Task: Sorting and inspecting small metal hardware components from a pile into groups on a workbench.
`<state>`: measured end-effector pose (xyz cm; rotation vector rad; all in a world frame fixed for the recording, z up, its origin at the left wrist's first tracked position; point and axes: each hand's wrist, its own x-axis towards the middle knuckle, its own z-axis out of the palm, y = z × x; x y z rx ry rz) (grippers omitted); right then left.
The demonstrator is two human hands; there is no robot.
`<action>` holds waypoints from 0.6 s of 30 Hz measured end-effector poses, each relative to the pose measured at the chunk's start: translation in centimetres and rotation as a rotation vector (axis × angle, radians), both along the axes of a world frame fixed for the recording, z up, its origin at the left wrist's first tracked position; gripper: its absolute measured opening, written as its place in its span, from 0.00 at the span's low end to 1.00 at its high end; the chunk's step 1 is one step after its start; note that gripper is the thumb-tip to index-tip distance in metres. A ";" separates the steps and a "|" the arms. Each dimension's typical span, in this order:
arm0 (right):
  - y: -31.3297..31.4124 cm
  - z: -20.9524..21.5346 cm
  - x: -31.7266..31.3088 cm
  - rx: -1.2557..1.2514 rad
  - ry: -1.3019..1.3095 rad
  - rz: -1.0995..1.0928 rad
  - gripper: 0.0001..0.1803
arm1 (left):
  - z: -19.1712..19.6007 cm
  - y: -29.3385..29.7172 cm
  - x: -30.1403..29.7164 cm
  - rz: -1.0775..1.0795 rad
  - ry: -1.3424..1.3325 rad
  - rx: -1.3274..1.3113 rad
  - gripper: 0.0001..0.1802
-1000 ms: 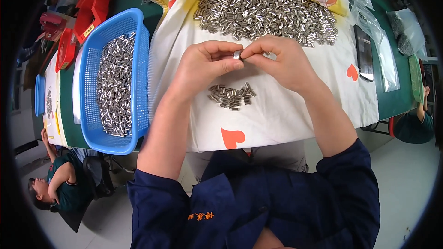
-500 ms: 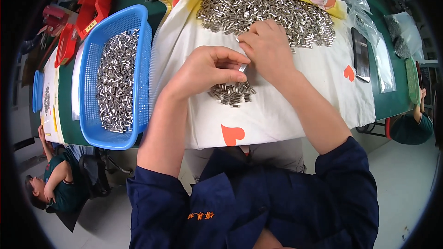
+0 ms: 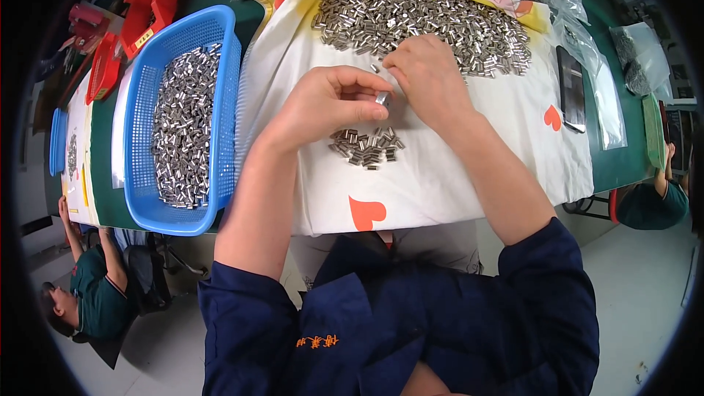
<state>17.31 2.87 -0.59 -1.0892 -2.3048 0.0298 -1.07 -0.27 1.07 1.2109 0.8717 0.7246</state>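
Observation:
My left hand [image 3: 334, 103] is closed in a pinch on a small shiny metal cylinder [image 3: 382, 98], held above the cloth. Just to the right, my right hand [image 3: 429, 73] has its fingers bent together at the near edge of a large pile of short metal cylinders [image 3: 411, 7]. What its fingertips hold, if anything, is hidden. One loose cylinder [image 3: 376, 68] lies beside those fingertips. A smaller heap of the same cylinders [image 3: 365, 148] is below my left hand, on a white cloth [image 3: 455, 176] with red hearts.
Left of the cloth stands a blue plastic basket [image 3: 136, 176] holding many metal cylinders. Red bins [image 3: 150, 11] are behind it. On the right lie a phone [image 3: 572, 88] and clear plastic bags [image 3: 642, 59]. Co-workers sit at far left [image 3: 103, 293] and far right [image 3: 653, 205].
My left hand has shifted slightly up, and the cylinder in it sits more upright. My right fingertips have drawn a little apart from it. The left co-worker's folded arm now reaches up toward the table.

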 end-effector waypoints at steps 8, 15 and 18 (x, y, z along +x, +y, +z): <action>-1.5 2.1 0.1 -0.707 0.669 0.124 0.06 | -0.7 0.6 -0.2 0.227 -0.166 -0.009 0.16; -2.3 2.4 -0.5 -0.453 0.562 0.096 0.05 | -0.6 0.4 -0.1 0.232 -0.164 -0.007 0.17; -2.3 2.2 -0.8 -0.256 0.495 0.099 0.04 | -0.6 0.5 -0.1 0.237 -0.172 -0.010 0.17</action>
